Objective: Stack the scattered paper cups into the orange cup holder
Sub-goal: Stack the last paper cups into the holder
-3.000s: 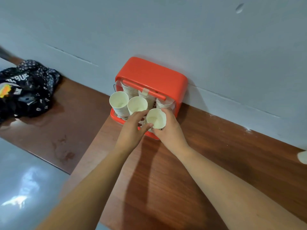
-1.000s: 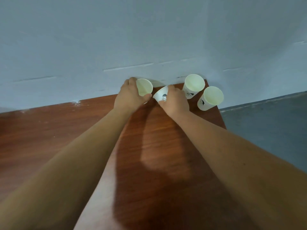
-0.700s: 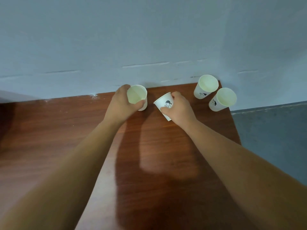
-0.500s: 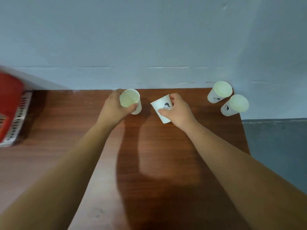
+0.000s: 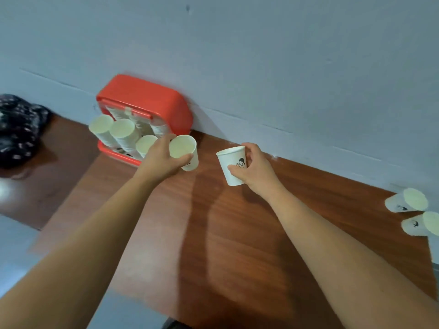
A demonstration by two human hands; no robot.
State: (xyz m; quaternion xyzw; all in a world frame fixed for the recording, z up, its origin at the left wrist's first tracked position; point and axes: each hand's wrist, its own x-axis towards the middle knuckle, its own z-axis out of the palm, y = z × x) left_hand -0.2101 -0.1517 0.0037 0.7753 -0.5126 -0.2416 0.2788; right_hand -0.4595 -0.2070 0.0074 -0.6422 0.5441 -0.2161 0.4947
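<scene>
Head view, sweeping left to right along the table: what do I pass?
Dark patterned cloth → orange cup holder → cup held by left hand → printed cup held by right hand → loose cup by the wall → loose cup at the frame edge.

Pale blue-grey wall behind a reddish wooden table — glossy grey floor left.

Plain indoor room, office-type: wood-grain desk against painted wall; orange cup holder stocked with paper cups.
</scene>
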